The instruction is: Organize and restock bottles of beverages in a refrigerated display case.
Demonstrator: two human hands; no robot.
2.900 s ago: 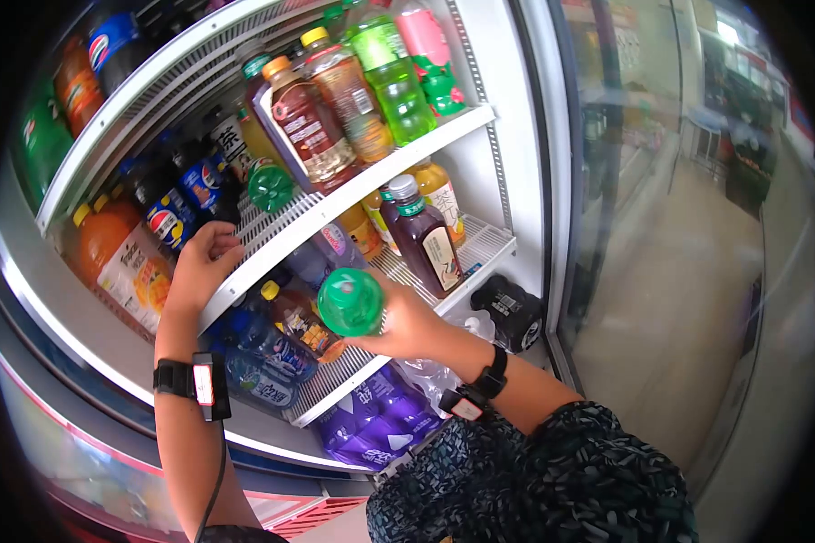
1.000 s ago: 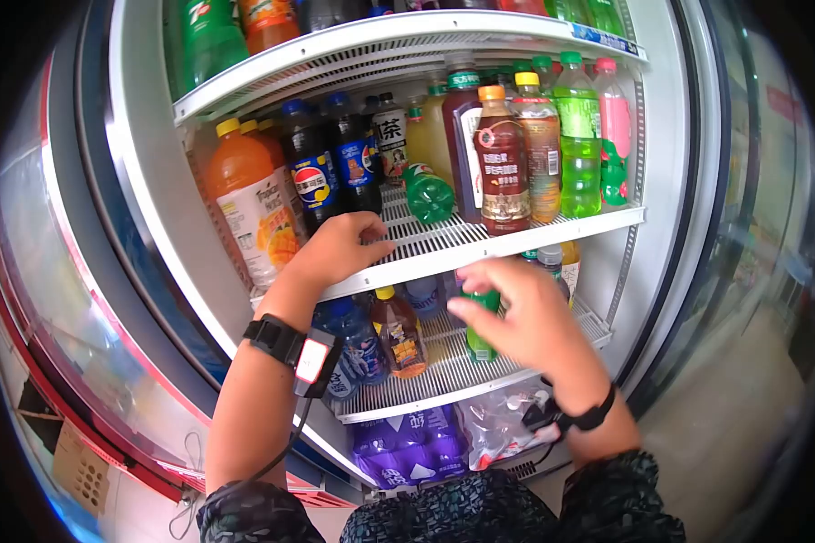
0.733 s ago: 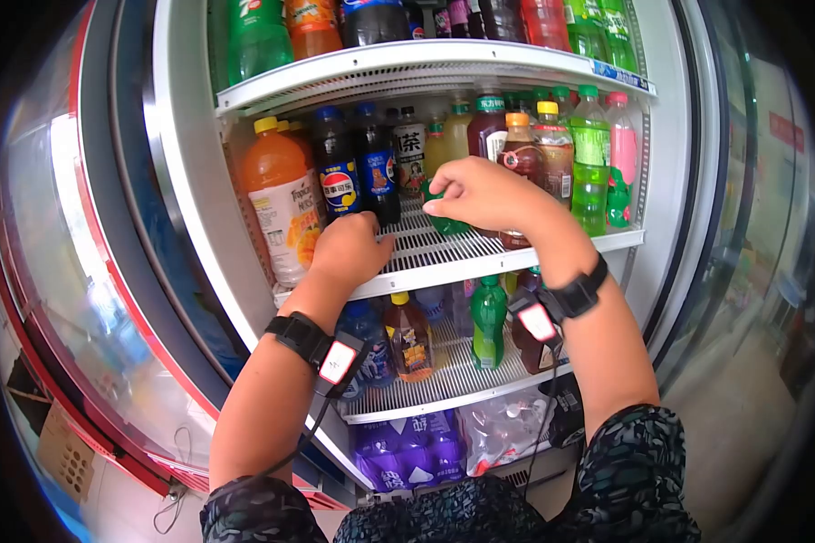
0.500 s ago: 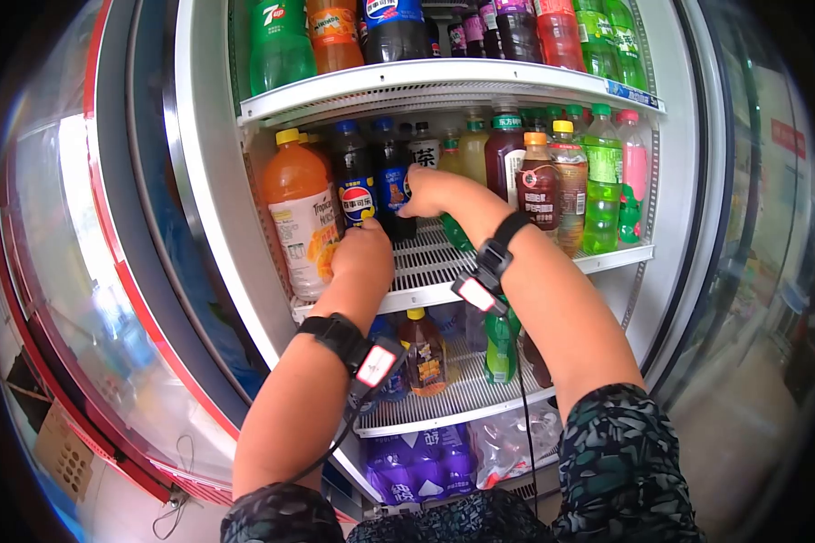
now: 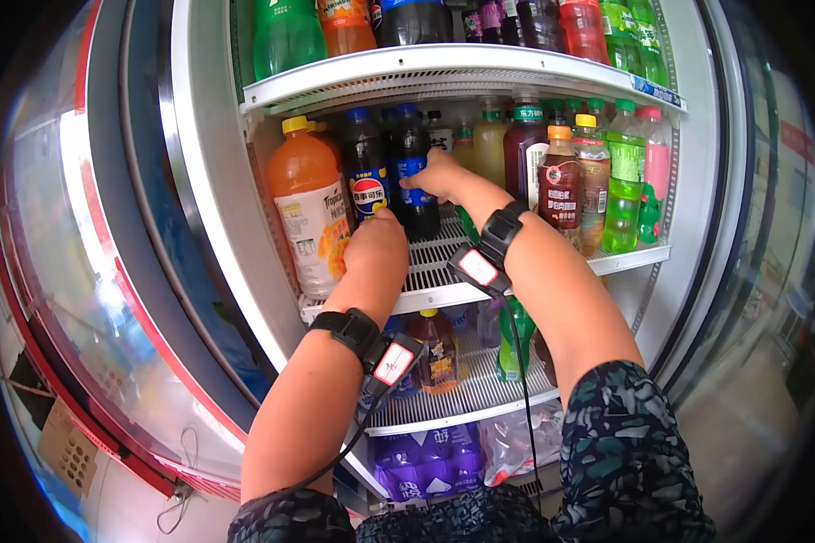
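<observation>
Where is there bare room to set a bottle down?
On the middle shelf, bare grille shows in front of the blue-labelled bottle, between the left hand and right forearm. The lower shelf has a gap between its yellow-capped bottle and green bottle. Crowded: the middle shelf's right end, from orange-capped bottle to pink-capped bottle.

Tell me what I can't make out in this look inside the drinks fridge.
All in the head view:
Left hand: most fingers are hidden by its own back, so contact with the Pepsi bottle is unclear.
Lying green bottle, middle shelf: mostly hidden by the right forearm.
Top-shelf green bottle: its cap is cut off by the upper edge.
Orange juice bottle: fine print too small.
</observation>
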